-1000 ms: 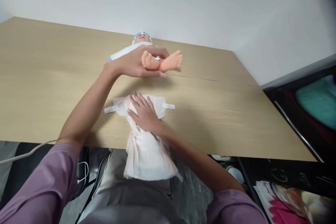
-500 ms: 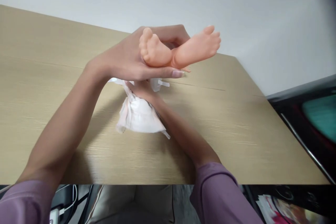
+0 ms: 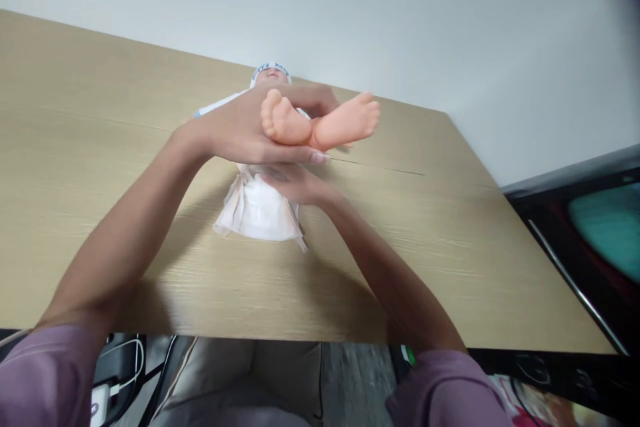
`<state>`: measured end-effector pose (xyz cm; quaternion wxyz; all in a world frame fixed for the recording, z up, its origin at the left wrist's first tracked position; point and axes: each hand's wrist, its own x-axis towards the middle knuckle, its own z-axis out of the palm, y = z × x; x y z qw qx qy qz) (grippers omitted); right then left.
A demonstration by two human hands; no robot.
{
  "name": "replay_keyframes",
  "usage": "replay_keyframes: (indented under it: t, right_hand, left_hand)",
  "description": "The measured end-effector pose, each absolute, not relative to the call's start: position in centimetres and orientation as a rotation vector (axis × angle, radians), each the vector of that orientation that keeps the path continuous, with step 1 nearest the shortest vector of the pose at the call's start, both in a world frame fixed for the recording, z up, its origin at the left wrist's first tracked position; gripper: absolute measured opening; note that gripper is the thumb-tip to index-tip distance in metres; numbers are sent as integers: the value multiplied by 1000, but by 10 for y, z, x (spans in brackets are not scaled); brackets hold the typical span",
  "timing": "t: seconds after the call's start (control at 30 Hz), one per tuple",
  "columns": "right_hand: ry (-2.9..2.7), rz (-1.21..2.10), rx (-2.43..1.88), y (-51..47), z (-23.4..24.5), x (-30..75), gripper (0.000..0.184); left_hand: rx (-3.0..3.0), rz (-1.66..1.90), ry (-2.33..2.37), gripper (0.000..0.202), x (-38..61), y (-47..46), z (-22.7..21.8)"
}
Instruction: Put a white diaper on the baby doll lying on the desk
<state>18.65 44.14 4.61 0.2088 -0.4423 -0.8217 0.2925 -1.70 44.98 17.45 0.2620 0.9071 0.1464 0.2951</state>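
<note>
A baby doll lies on its back on the table, its head (image 3: 271, 73) in a white cap with blue lettering at the far end. My left hand (image 3: 245, 123) is closed round the doll's ankles and holds its legs up. The two bare doll feet (image 3: 347, 121) stick out between thumb and fingers, pointing towards me. Below them a white diaper (image 3: 263, 213) lies spread on the table under the doll's bottom. On the diaper's upper part rests my right hand (image 3: 297, 185), its fingers stretched out to the left and partly blurred. The doll's torso is mostly hidden behind my left hand.
The light wood table (image 3: 425, 267) meets a pale wall at the back. Beyond its right edge stands a dark object with a teal panel (image 3: 610, 227). Below the front edge are a white charger with a cable (image 3: 103, 403) and a grey cushion (image 3: 250, 373).
My left hand has lowered the doll's feet slightly and to the left, uncovering the capped head. My right hand has drawn back towards me and turned over the diaper.
</note>
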Motion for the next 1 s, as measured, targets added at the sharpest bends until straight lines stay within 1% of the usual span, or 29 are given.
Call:
replay_keyframes:
  t: [0.1, 0.2, 0.27, 0.33, 0.5, 0.53, 0.6, 0.7, 0.77, 0.8, 0.87, 1.0]
  right_hand:
    - [-2269, 760, -1305, 400, 55, 218, 46]
    - [-2111, 530, -1388, 367, 62, 232, 57]
    - [-2018, 361, -1356, 357, 63, 227, 67]
    - [-1987, 265, -1269, 355, 63, 217, 71]
    - [-1998, 311, -1131, 365, 66, 200, 74]
    - [-1997, 338, -1110, 366, 67, 204, 73]
    - [-2018, 381, -1040, 364, 68, 217, 63]
    - [-2145, 401, -894, 358, 59, 246, 45]
    - [-2244, 378, -846, 355, 45, 261, 42]
    - [-2284, 362, -849, 355, 37, 267, 41]
    - [-2341, 324, -904, 356, 19, 273, 41]
    - [-2407, 258, -961, 356, 0, 274, 42]
  left_hand:
    - [2458, 798, 411, 46, -20, 446, 162]
    - [2423, 832, 424, 45, -25, 442, 148]
    - [2407, 823, 426, 46, -27, 439, 141]
    - [2431, 807, 427, 47, -27, 434, 137]
    - [2523, 849, 466, 54, -32, 424, 136]
    - [2543, 848, 490, 56, -38, 423, 135]
    - [2600, 800, 532, 55, -53, 423, 130]
    - [2710, 637, 506, 39, -82, 428, 114]
    - [2766, 537, 456, 30, -101, 430, 98]
    - [2785, 502, 441, 29, -108, 430, 89]
    - [2811, 446, 455, 37, -120, 427, 73]
    - [2866, 295, 572, 64, -129, 415, 53]
